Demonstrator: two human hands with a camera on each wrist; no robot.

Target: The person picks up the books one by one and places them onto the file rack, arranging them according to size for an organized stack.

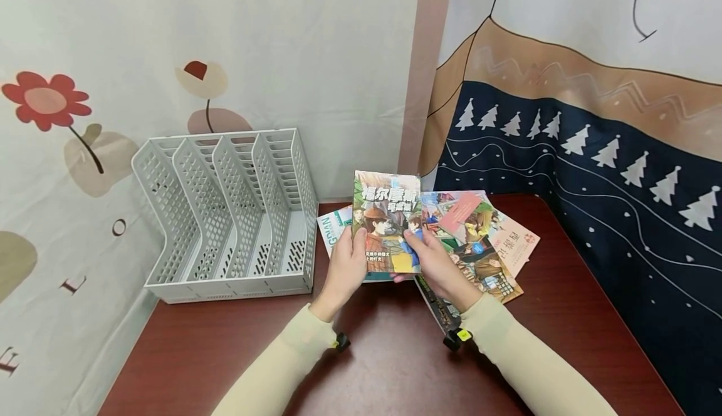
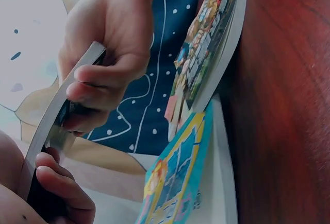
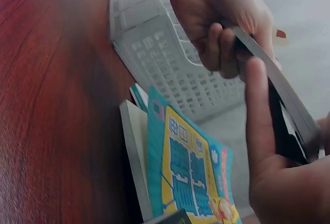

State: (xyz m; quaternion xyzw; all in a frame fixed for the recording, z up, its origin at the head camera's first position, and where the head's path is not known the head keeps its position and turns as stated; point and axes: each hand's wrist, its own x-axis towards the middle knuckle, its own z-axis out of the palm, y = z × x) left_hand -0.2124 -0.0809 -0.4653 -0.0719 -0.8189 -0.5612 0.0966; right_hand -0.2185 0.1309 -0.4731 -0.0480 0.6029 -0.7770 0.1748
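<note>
A flower-printed cloth (image 1: 327,59) and tree-printed cloth (image 1: 586,159) border the reddish-brown table (image 1: 575,303).

File rack (image 1: 230,287) is set on counter's (image 1: 225,353) L side, w/ wall cloth (image 1: 338,59) behind. Book (image 1: 388,225) is held up over counter ctr, R of rack, btwn L grip (image 1: 345,270) & R grip (image 1: 442,267). Overlapping books (image 1: 482,256) are spread on counter R of it, partly covered by R forearm side; another vol. (image 1: 331,225) is half hidden behind held bk, nr rack.
</note>
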